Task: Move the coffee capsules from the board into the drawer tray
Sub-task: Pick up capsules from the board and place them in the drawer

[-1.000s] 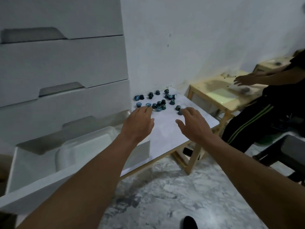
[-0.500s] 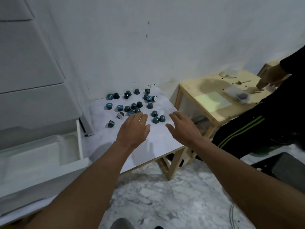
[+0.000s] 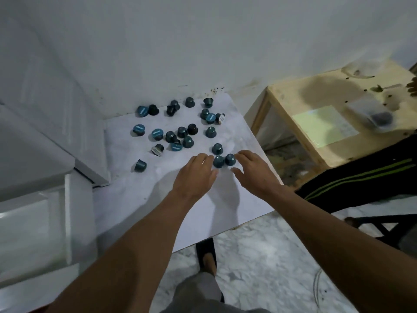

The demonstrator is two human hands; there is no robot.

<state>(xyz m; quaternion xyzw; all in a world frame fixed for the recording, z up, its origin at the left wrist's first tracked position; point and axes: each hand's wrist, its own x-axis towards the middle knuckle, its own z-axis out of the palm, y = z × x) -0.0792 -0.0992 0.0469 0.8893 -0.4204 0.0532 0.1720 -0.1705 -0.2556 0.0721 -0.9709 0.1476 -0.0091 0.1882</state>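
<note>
White wall; marble floor (image 3: pixel 259 258); wooden side table (image 3: pixel 293 96) at right. White board (image 3: pixel 203 213) carries all the scattered coffee capsules (image 3: pixel 181 132). Since half-second back, left hand (image 3: pixel 195 177) and right hand (image 3: pixel 252 175) have advanced and now flank the two nearest capsules, fingers loosely spread, holding nothing. Drawer tray (image 3: pixel 29 233) at left, no capsule visible inside. First pickup judged imminent.

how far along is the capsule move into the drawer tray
Barely begun. Done: nothing that shows; the visible part of the drawer tray holds no capsules. In hand: the left hand and right hand, both open, flank the two nearest capsules toward the near side of the board, gripping neither yet. Left: every capsule, the scattered group included, lies on the board.
</note>
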